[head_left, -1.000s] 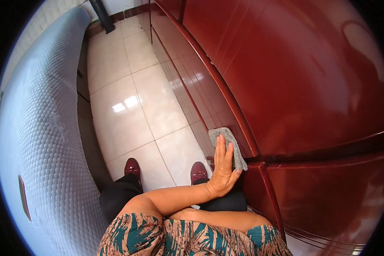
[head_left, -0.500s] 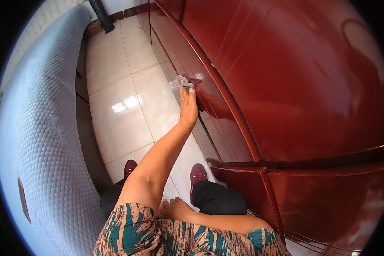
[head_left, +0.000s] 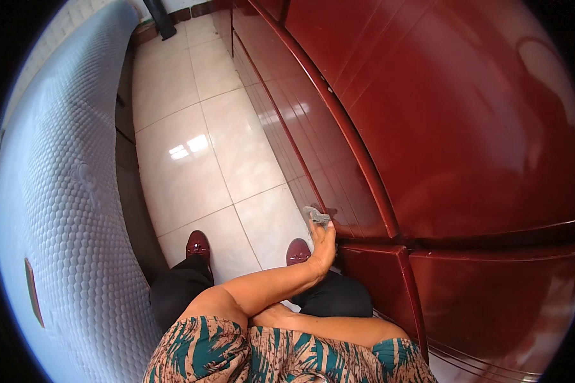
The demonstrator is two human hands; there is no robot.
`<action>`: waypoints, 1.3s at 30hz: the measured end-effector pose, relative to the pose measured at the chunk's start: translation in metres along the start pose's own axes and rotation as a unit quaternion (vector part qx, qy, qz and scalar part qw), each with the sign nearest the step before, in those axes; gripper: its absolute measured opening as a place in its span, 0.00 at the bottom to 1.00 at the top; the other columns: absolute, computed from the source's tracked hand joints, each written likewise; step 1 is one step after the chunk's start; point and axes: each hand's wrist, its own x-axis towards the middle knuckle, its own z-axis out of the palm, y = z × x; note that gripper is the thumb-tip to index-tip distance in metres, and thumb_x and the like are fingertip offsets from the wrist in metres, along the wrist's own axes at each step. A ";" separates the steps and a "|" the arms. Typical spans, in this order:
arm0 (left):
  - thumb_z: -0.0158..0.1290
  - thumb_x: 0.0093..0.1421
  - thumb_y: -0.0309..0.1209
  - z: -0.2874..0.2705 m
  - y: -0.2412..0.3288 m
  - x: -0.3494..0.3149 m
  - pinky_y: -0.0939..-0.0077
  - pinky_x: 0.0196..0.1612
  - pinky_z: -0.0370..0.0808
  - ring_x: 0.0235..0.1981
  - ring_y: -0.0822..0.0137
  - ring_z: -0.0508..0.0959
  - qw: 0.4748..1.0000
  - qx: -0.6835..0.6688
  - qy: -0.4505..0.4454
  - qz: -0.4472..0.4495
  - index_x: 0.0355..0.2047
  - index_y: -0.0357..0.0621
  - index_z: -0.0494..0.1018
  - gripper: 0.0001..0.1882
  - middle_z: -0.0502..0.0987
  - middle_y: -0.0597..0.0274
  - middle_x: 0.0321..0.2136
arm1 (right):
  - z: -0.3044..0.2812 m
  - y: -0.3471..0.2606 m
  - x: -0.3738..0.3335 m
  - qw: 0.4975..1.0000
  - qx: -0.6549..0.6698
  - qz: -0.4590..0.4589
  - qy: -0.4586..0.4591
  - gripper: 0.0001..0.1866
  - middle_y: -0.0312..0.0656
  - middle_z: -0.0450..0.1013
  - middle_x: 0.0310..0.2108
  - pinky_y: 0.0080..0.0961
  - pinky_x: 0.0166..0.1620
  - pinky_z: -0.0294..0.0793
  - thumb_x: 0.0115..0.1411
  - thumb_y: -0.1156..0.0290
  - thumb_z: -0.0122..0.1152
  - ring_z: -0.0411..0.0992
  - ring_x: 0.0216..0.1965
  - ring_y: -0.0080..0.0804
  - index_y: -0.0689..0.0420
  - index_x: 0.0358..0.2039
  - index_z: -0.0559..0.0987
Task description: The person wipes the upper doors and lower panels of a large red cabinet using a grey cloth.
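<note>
My left hand reaches across my body to the right. Its fingers are closed on a small grey cloth, which they press to the glossy dark red cabinet front, near the lower end of a long seam. Low in front of my body lies my right forearm. My right hand shows only in part, and its fingers are hidden behind my left arm.
Along the left side runs a bed with a light blue quilted mattress. Pale glossy floor tiles fill the aisle between bed and cabinet. A black post stands at the far end. A protruding cabinet edge curves along the right.
My left hand has drawn the cloth back along the cabinet front, toward my body and to the right. My right hand's fingers, in view before, are now covered by my left arm.
</note>
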 end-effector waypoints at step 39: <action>0.37 0.65 0.58 -0.103 0.086 0.150 0.49 0.49 0.71 0.50 0.54 0.72 0.931 -0.333 0.005 -0.149 0.55 0.44 0.66 0.32 0.72 0.54 0.52 | 0.028 0.023 0.010 0.897 -0.359 -0.091 0.240 0.15 0.44 0.68 0.27 0.30 0.24 0.65 0.55 0.67 0.50 0.70 0.22 0.36 0.60 0.40 0.74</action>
